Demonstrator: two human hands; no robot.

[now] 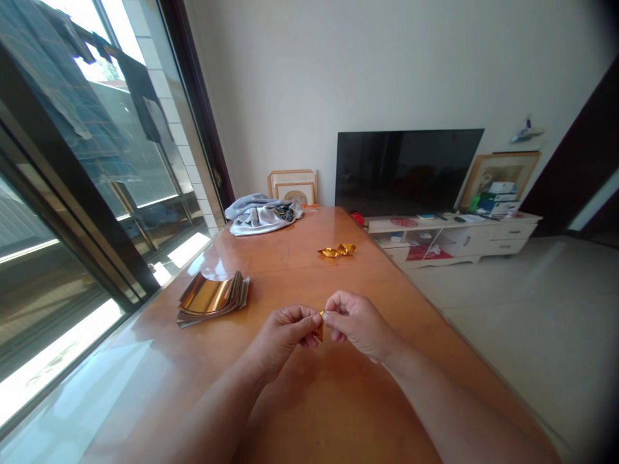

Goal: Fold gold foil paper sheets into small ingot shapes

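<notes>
Bright daylight enters from the large dark-framed glass window [120,193] on the left, blown out to white in places. It leaves pale, hazy glare on the near left of the glossy orange-brown wooden bench [290,399]. The plain white wall [271,84] is evenly, softly lit. Wide-angle distortion stretches the edges, the right corners darken, and fine detail looks slightly soft.

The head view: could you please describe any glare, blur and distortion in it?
Head view: daylight around the dark-framed glass window burns white; glare pales the glossy brown wooden table at left; the edges look stretched, the right corners dark; the held gold foil piece looks soft, its folds unclear.
</notes>
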